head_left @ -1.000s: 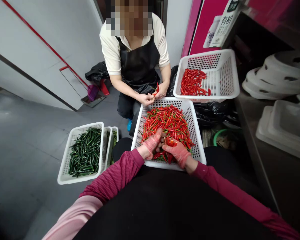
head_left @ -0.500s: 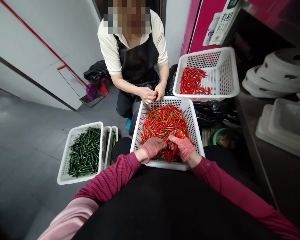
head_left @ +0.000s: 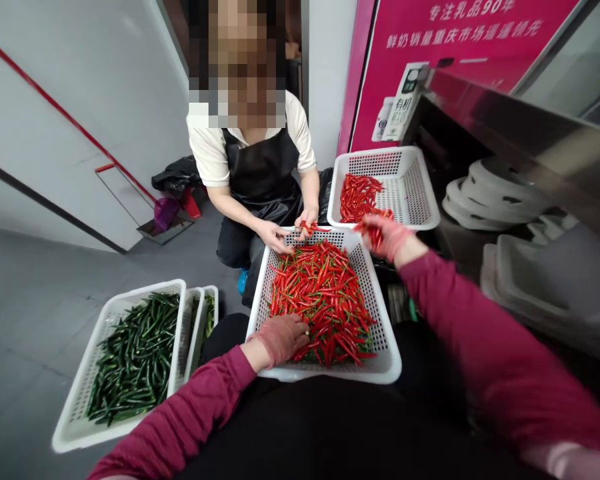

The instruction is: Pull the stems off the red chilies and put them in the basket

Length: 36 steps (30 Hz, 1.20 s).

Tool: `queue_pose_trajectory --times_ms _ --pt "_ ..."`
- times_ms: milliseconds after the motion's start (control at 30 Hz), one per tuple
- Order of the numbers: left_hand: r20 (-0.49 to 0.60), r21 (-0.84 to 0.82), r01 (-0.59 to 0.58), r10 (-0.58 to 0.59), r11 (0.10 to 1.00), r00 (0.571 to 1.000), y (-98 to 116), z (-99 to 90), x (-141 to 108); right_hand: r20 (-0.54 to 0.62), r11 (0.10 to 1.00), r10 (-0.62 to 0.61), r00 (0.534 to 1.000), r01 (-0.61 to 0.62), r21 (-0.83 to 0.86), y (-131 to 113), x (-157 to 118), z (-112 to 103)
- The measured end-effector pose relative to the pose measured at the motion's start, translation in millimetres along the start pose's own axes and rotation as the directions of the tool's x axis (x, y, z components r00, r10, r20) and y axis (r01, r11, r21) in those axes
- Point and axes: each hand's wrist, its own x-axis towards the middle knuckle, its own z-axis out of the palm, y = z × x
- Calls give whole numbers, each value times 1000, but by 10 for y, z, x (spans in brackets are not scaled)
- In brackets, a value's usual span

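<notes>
My left hand [head_left: 284, 337], in a thin pinkish glove, rests on the near left part of a heap of red chili peppers [head_left: 325, 293], its fingers stretched over them. That heap lies in a white perforated basket [head_left: 385, 360] between my knees. My right hand [head_left: 391, 238], gloved alike, is closed on a bunch of red chili peppers [head_left: 373, 235] at the near rim of a second white basket [head_left: 420, 193]. This one holds a smaller pile of red chili peppers [head_left: 359, 197] on its left side.
Opposite me sits a co-worker in a black apron [head_left: 263, 173], whose hands hold red chilies at the basket's far rim. Green chilies [head_left: 135, 360] fill a basket on the floor at left. A broom and dustpan [head_left: 167, 223] lean by the wall; grey plastic stools [head_left: 495, 193] stand at right.
My right hand has left the heap and moved away and to the right with a bunch of chilies, up to the second basket. My left hand stays at the heap. The view has tilted up.
</notes>
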Motion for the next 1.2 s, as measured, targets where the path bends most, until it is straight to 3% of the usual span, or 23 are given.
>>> queue_pose_trajectory --times_ms 67,100,133,200,233,267,300,333,367,433,500,567,633,667,733,767,800,833,900,1000,1067,1133,1200 --pt "-21 -15 27 -27 1000 999 -91 25 -38 -61 994 -76 995 71 -85 -415 370 -224" --pt "-25 -24 56 -57 998 998 -123 47 -57 -14 909 -193 981 174 -380 -532 495 -307" --pt "-31 -35 91 -92 995 995 -149 70 -73 64 730 -297 953 270 -628 -570 559 -350" --pt "-40 -70 164 -167 984 985 -194 111 -95 91 583 -346 934 290 -759 -393 457 -286" --pt "-41 -95 199 -204 975 978 -213 124 -102 88 478 -415 906 299 -826 -190 291 -183" --pt "-39 -117 230 -236 966 971 -229 134 -107 146 371 -401 904 306 -876 71 64 -45" --pt "-32 -129 258 -264 958 964 -239 140 -111 306 272 -283 909 382 -883 371 -198 113" --pt "-25 -131 280 -286 951 958 -241 144 -113 532 177 -106 840 543 -821 686 -466 279" --pt "-21 -123 299 -303 946 953 -235 148 -115 657 90 69 751 651 -754 992 -713 441" --pt "-13 -96 315 -317 944 948 -201 158 -120 622 -108 261 738 663 -741 1493 -1065 711" --pt "1 -80 316 -317 945 948 -158 175 -134 549 -217 349 759 636 -741 1774 -1193 863" --pt "1 -102 315 -317 943 948 -127 194 -162 533 -188 357 767 618 -764 1841 -1162 879" --pt "-6 -180 317 -324 931 946 -112 212 -198 533 -23 273 801 559 -829 1771 -1084 792" --pt "-15 -251 316 -330 915 944 -105 218 -211 504 121 211 838 489 -864 1712 -1056 729" --pt "-36 -435 292 -341 852 940 -72 221 -212 400 537 153 903 264 -801 1588 -1047 605" --pt "-52 -527 255 -330 811 942 -40 216 -196 360 739 168 918 125 -662 1533 -1067 556" --pt "-70 -607 197 -300 770 951 4 207 -169 348 881 196 917 -9 -472 1487 -1098 523" --pt "-90 -671 130 -254 730 963 56 196 -132 362 953 221 906 -122 -277 1451 -1136 507" --pt "-129 -750 13 -165 662 978 169 170 -47 390 970 222 894 -243 5 1411 -1216 519" --pt "-137 -771 -7 -155 637 978 288 151 69 334 964 200 921 -247 103 1412 -1311 594" --pt "-94 -691 64 -178 720 980 306 159 123 254 987 156 955 -157 -14 1418 -1365 642" --pt "-46 -576 135 -196 807 979 281 179 157 200 957 21 980 38 -288 1397 -1420 668" --pt "-22 -451 193 -227 872 974 224 200 169 249 742 -167 954 288 -605 1348 -1461 657"
